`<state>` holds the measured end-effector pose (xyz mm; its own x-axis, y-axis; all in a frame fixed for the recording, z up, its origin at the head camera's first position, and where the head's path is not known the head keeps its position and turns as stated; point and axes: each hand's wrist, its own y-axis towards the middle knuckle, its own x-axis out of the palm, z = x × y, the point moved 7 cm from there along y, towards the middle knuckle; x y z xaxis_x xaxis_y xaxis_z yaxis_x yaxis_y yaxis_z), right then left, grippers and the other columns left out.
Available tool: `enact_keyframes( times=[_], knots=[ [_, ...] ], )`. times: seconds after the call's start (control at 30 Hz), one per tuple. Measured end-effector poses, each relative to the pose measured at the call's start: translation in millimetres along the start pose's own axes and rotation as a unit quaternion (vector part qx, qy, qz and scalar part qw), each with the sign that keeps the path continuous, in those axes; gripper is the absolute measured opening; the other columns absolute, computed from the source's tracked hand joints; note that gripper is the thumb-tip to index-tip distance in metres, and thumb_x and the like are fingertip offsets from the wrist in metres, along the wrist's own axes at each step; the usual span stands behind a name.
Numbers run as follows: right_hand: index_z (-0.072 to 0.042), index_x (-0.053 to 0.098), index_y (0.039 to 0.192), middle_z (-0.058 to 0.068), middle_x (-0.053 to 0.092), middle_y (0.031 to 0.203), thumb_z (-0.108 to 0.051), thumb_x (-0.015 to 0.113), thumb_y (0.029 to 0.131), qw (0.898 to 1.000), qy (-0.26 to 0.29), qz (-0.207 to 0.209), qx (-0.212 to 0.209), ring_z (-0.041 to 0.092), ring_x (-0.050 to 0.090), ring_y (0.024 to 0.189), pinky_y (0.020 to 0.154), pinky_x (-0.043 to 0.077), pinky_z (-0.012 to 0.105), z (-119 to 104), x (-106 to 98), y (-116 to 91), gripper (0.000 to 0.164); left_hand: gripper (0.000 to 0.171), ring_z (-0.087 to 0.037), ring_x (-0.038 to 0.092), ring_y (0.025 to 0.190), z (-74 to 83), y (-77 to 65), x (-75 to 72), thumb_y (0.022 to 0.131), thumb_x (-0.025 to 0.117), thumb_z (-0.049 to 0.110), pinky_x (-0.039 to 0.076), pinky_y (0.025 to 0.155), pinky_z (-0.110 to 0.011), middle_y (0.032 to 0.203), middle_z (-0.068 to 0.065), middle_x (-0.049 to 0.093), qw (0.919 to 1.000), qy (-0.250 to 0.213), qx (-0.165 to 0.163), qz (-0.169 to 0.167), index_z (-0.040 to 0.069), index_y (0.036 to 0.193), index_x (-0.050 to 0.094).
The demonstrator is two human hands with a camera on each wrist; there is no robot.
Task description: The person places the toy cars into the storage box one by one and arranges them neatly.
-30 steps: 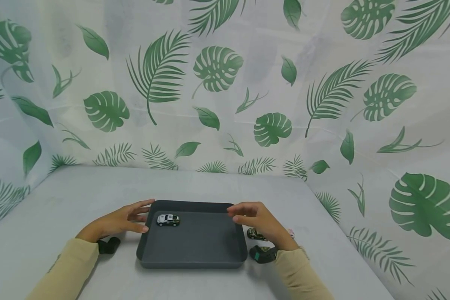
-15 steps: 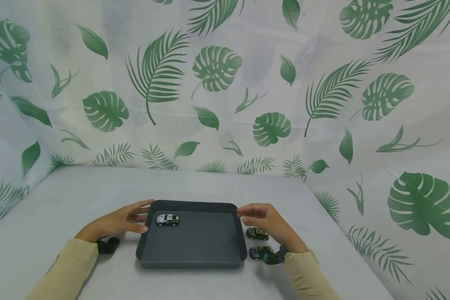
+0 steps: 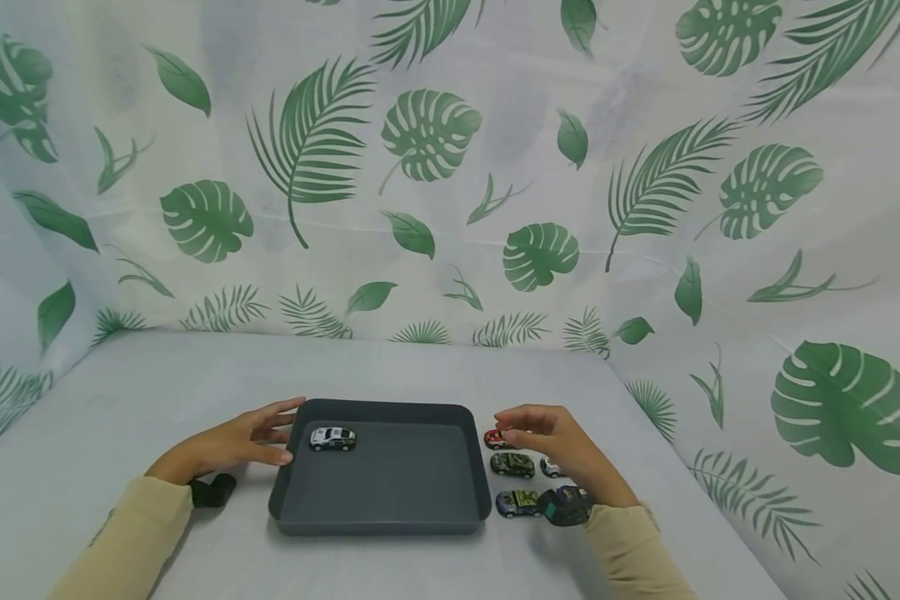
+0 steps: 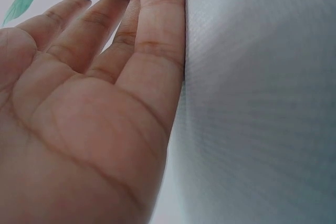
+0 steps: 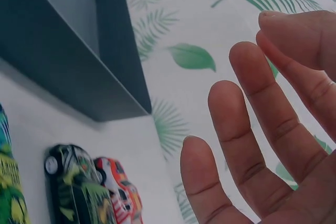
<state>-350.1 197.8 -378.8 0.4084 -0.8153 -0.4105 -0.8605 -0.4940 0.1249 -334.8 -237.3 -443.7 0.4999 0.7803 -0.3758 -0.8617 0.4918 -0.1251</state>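
A shallow dark grey tray [image 3: 378, 528] lies on the table, with a white and black toy car [image 3: 333, 439] near its far left corner. My left hand [image 3: 232, 440] rests against the tray's left side, fingers extended along the rim. Over the toy cars to the right of the tray hovers my right hand [image 3: 558, 442], its fingers relaxed and nothing in them. Beneath and beside it stand a red toy car [image 3: 497, 439], a camouflage toy car [image 3: 512, 465], a blue and green toy car [image 3: 518, 503] and a white toy car [image 3: 551, 467], partly hidden by the hand.
A white cloth covers the table [image 3: 217, 367]. Behind and to the sides hangs a white curtain [image 3: 450, 275] printed with green leaves. Another dark toy car may sit under the right wrist, where the wrist camera [image 3: 566, 506] hides it.
My right hand has moved rightward, from above the tray's right rim to over the toy cars, uncovering more of them. My left hand and the white and black car have stayed in place.
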Motion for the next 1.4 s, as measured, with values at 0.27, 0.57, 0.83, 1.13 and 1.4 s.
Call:
enact_keyframes(
  times=[0.27,0.57,0.83,1.13,1.4],
  knots=[
    [0.005,0.072,0.132,0.029,0.069,0.135,-0.014,0.074,0.103,0.999,-0.038,0.027,0.02,0.032,0.069,0.122,0.101,0.054,0.037,-0.3,-17.3,-8.6,0.035,0.103,-0.065,0.031,0.15,0.5,-1.1,0.3,0.099,0.082,0.023,0.037,0.114,-0.076,0.169,-0.043,0.019,1.0,-0.002,0.002,0.0,0.001,0.172,0.012],
    [0.006,0.07,0.135,0.032,0.065,0.14,-0.013,0.072,0.104,0.998,-0.05,0.039,0.017,0.013,0.071,0.114,0.098,0.055,0.034,-1.2,-39.3,-19.2,0.037,0.103,-0.066,0.028,0.151,1.7,-0.8,0.1,0.1,0.081,0.021,0.036,0.114,-0.077,0.169,-0.042,0.019,1.0,-0.008,0.0,-0.004,0.002,0.173,0.011],
    [0.007,0.07,0.135,0.029,0.067,0.139,-0.012,0.072,0.104,0.997,-0.054,0.045,0.032,0.018,0.071,0.118,0.098,0.055,0.033,8.6,-50.5,-23.0,0.037,0.103,-0.066,0.028,0.151,1.3,-1.1,0.7,0.1,0.081,0.021,0.035,0.115,-0.077,0.169,-0.043,0.019,0.9999,-0.011,0.005,-0.006,0.001,0.173,0.011],
    [0.013,0.066,0.134,0.038,0.062,0.138,-0.007,0.073,0.101,0.997,-0.061,0.015,0.038,0.035,0.067,0.118,0.091,0.057,0.032,22.2,-58.7,-25.1,0.039,0.103,-0.067,0.028,0.151,2.2,-1.3,0.9,0.1,0.08,0.019,0.036,0.115,-0.077,0.169,-0.044,0.018,0.9999,-0.013,0.008,-0.008,0.0,0.172,0.01],
    [0.017,0.064,0.134,0.04,0.062,0.136,-0.003,0.073,0.1,0.997,-0.062,-0.003,0.054,0.039,0.068,0.118,0.091,0.058,0.03,33.5,-66.3,-28.8,0.04,0.102,-0.066,0.029,0.15,2.6,-1.0,0.6,0.1,0.08,0.019,0.037,0.114,-0.077,0.169,-0.044,0.019,0.9999,-0.01,0.01,-0.007,0.0,0.172,0.01]
  ],
)
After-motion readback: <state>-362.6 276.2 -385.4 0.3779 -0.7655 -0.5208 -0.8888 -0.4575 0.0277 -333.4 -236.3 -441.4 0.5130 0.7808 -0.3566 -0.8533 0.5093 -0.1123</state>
